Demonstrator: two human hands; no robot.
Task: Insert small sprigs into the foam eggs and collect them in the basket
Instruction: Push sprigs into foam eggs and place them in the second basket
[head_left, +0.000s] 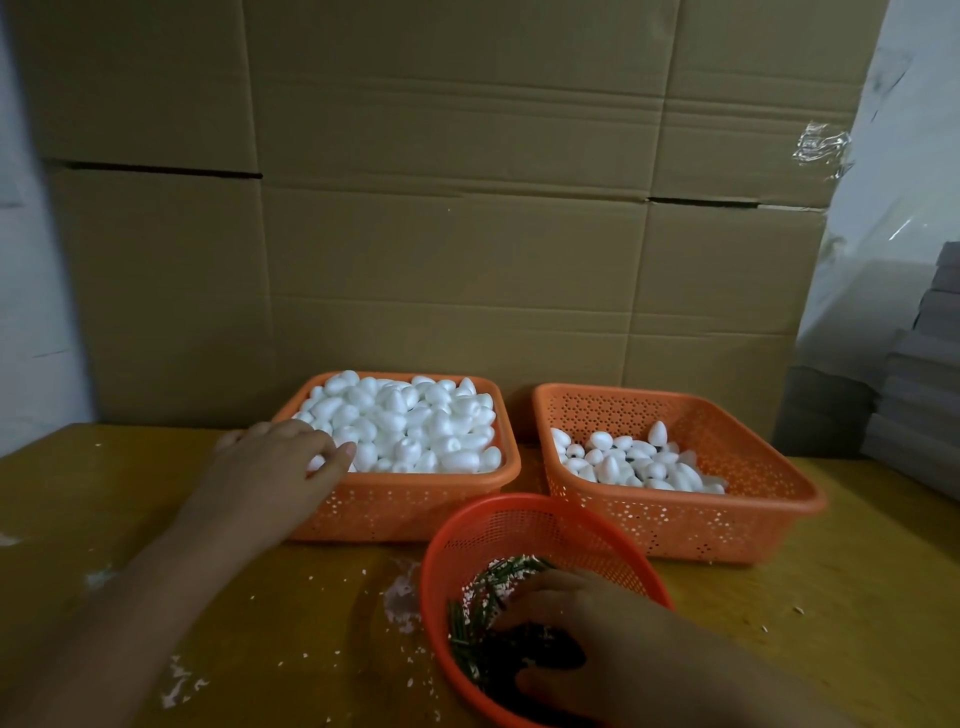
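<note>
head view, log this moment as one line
left hand reaching into full egg basket | right hand in round sprig basket | collection basket partly filled

White foam eggs (410, 426); orange perforated baskets (748, 499); red mesh bowl (519, 525); green sprigs (470, 623); yellow-brown table (831, 597).
</note>
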